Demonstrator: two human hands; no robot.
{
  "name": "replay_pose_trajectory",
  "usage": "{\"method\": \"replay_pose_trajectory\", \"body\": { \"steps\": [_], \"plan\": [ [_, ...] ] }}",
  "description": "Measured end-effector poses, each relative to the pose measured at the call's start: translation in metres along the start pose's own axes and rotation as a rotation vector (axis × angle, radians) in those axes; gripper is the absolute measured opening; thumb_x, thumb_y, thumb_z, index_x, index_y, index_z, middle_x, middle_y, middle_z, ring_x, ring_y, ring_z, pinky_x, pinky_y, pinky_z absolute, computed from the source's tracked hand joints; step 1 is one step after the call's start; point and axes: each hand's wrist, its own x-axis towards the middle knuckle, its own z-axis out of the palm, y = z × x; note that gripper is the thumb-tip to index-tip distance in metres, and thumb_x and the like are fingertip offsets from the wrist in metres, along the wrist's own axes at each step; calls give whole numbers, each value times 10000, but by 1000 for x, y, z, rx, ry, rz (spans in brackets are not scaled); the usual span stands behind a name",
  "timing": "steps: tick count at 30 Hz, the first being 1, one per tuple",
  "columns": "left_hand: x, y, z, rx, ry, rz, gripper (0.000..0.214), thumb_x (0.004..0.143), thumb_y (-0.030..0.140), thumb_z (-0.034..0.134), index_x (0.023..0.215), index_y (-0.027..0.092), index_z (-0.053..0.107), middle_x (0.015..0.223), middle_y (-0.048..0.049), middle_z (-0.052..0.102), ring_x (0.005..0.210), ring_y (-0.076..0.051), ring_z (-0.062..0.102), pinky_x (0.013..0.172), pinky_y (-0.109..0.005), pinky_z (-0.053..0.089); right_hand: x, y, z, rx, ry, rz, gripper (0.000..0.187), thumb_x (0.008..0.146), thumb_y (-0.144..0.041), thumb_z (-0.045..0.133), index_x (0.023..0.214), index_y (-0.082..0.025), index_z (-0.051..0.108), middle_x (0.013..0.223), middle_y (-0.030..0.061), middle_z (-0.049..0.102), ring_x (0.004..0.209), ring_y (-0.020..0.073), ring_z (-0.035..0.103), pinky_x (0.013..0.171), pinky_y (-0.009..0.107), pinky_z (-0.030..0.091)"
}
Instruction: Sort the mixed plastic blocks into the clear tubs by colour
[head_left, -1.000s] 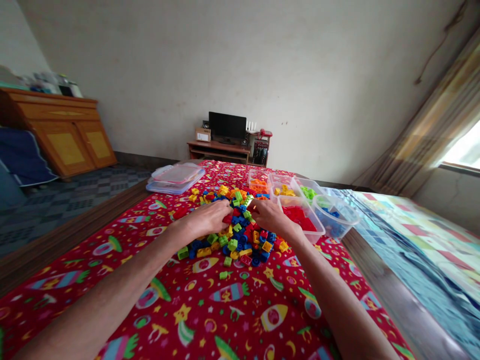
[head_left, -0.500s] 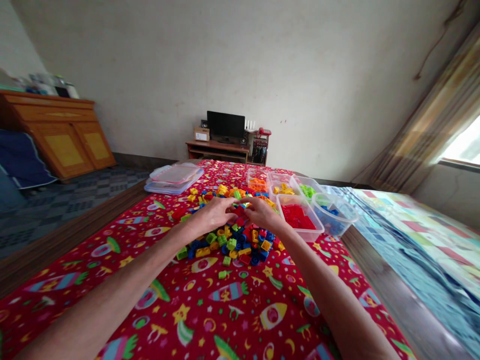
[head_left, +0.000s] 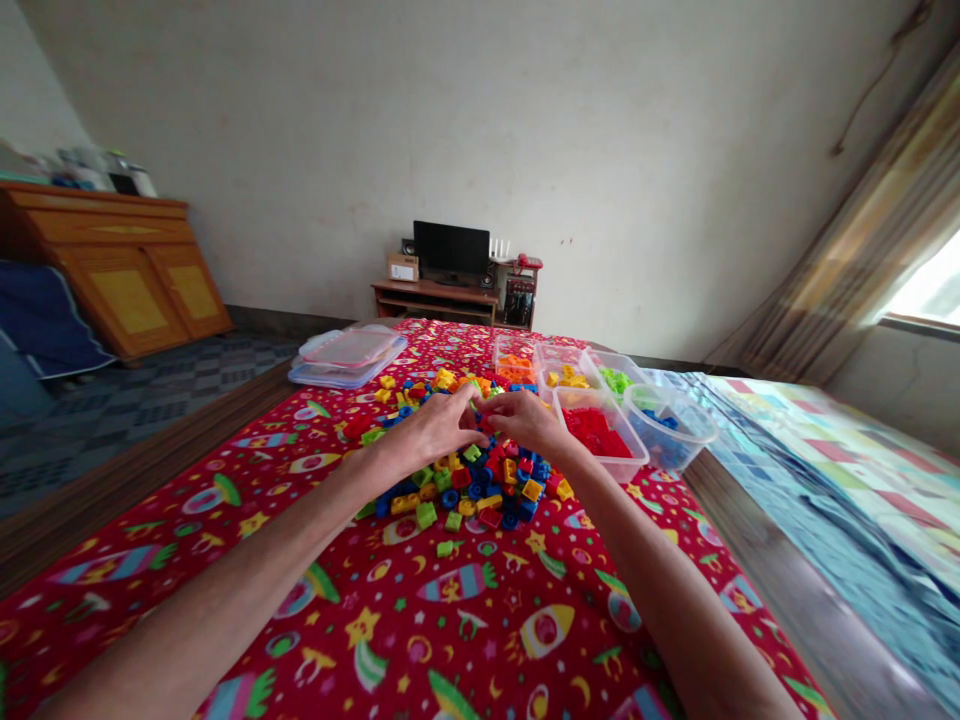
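Observation:
Over the heap of toy building bricks (head_left: 487,492), my left hand (head_left: 444,425) is curled, with its thumb below the bent fingers. My right hand (head_left: 526,420) reaches in from the other side, fingers bent and close together, their tips nearly meeting the left ones. Whatever lies between the fingers is hidden or too small to name. Red, blue, yellow and green bricks lie beneath and in front of both hands. A green brick (head_left: 426,515) sits at the heap's near edge, and another green brick (head_left: 445,549) lies apart on the red cloth (head_left: 390,640).
Right of the heap stand clear tubs: one with red bricks (head_left: 634,462), a round tub of blue (head_left: 686,455), and others with green (head_left: 616,382), yellow (head_left: 568,377) and orange bricks (head_left: 516,367). Stacked lids (head_left: 349,355) lie at the far left. A bed (head_left: 825,480) adjoins the right side.
My hands have shifted slightly, the left fingers lifting a little. Bricks at the heap's front have moved: a green one now lies nearer me, and a red one shows where green ones were.

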Motion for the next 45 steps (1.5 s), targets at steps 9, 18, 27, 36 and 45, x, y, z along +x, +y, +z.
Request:
{"method": "replay_pose_trajectory", "body": {
  "steps": [9, 18, 27, 36, 45],
  "plan": [
    [-21, 24, -17, 352, -466, -13, 191, 672, 285, 708, 833, 207, 642, 790, 0, 674, 704, -173, 621, 488, -227, 330, -19, 23, -89, -688, 331, 131, 332, 744, -73, 485, 960, -152, 724, 875, 83, 727, 799, 162, 645, 696, 230, 444],
    [-19, 19, -9, 400, -396, 119, 184, 723, 177, 611, 898, 200, 663, 921, -32, 684, 839, -191, 631, 646, -228, 435, -34, 56, -110, -872, 232, 345, 354, 832, -197, 466, 1135, -155, 644, 1180, 122, 634, 1086, 218, 571, 850, 284, 427],
    [-2, -2, -9, -18, -67, 37, 424, 721, 252, 636, 1137, 190, 578, 838, -10, 688, 760, -183, 645, 679, -263, 474, -25, 5, -92, -777, 317, 120, 305, 848, -192, 453, 1021, -157, 701, 864, 94, 719, 723, 156, 617, 616, 235, 383],
    [-1, 3, -4, -850, 0, -204, 686, 625, 499, 747, 1178, 165, 513, 822, -32, 678, 778, -199, 652, 659, -292, 497, -21, -30, -16, -551, 45, -278, 289, 861, -220, 517, 1115, -201, 652, 873, 57, 719, 763, 140, 628, 627, 222, 364],
    [2, -3, -5, -811, 76, -194, 522, 689, 543, 680, 1032, 155, 608, 767, -28, 666, 694, -175, 638, 638, -285, 497, -20, -26, -19, -676, 151, -165, 240, 878, -227, 473, 1003, -190, 674, 857, 72, 713, 738, 141, 615, 613, 230, 344]
  ]
}}
